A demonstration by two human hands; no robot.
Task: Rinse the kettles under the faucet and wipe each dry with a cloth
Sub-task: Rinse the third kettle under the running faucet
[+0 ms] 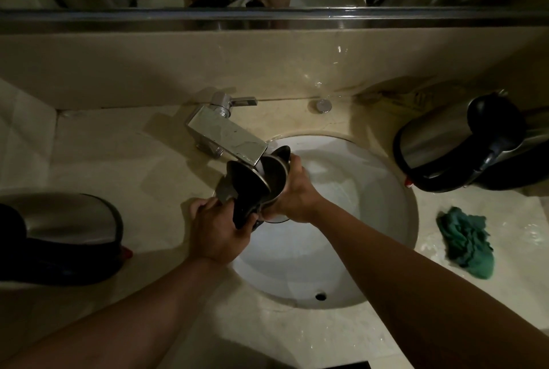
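Rinsing is in hand: over the sink (386, 220), both hands clamp one kettle (271, 178) beneath the faucet (228, 136), left hand (219, 232) on its handle, right hand (294, 193) round its body. Wiping likely follows; the cloth (465, 239) lies right of them on the bench (133, 154).

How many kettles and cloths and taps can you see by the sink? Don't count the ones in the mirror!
Kettles: 3, one held in the hands, one lying at the left, one lying at the right
Cloths: 1, green
Taps: 1
Total: 5
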